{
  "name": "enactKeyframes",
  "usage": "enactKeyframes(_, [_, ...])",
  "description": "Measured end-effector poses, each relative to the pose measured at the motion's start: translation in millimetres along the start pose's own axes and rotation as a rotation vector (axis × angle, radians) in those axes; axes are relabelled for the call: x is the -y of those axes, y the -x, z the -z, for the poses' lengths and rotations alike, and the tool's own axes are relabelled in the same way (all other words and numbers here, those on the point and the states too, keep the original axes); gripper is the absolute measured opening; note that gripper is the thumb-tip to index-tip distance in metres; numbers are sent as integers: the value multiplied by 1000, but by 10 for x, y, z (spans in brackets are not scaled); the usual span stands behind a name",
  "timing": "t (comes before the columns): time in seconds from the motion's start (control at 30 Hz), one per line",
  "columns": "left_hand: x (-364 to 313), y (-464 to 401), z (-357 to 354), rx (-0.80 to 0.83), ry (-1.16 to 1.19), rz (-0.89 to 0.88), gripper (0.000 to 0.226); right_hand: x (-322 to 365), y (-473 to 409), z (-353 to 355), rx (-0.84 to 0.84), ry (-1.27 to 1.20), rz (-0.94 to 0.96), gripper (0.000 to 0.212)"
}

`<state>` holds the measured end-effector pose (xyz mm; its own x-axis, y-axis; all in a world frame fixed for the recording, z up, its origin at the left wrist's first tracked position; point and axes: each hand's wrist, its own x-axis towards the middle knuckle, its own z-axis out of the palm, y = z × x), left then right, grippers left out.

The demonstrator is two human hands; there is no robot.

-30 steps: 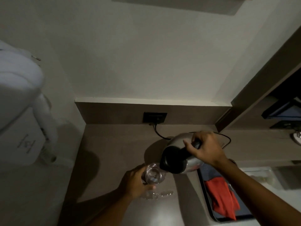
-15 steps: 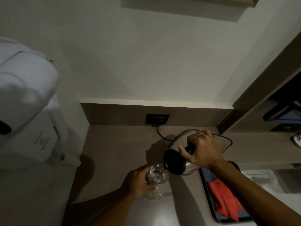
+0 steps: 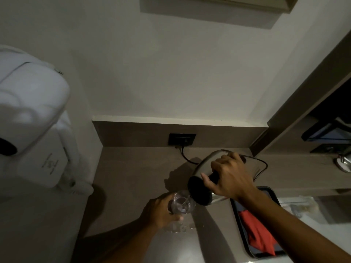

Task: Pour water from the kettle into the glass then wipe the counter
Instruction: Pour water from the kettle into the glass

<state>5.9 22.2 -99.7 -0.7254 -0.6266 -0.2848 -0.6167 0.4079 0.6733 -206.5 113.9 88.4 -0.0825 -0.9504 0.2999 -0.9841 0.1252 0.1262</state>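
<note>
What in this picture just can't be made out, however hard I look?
Head view only:
- How full the glass is: the left hand wraps it and the light is dim.
- Whether the kettle has a lid: the right hand covers its top.
- The red cloth's full shape: the right forearm crosses it.
- The writing on the white box: blurred.

Counting the things on the counter

There were two hands, a left hand and a right hand. There was one kettle, one glass, one red cloth, one tray and one wall socket.
</note>
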Motion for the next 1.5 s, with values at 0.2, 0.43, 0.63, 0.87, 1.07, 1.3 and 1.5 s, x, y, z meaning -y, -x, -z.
enactKeyframes(0.2, [-4,17,11,19,14,-3,103,29,-44,110,1,35,9,45])
enactKeyframes(0.43, [4,14,43,43,10,-28,98,54,-113,178,9,46,38,45])
enactKeyframes(0.63, [-16,17,42,16,2,-36,90,83,-167,229,-8,71,73,40])
enactKeyframes(0.87, [-25,45,61,29,17,-43,93,80,-193,252,118,101,45,46])
enactKeyframes(1.07, [-8,29,58,28,20,-23,98,96,-243,304,148,105,33,49])
enactKeyframes(1.3, [12,16,34,15,21,-35,98,125,-288,337,183,124,37,50])
enactKeyframes(1.5, [20,10,24,11,22,-37,99,130,-323,346,233,122,45,54])
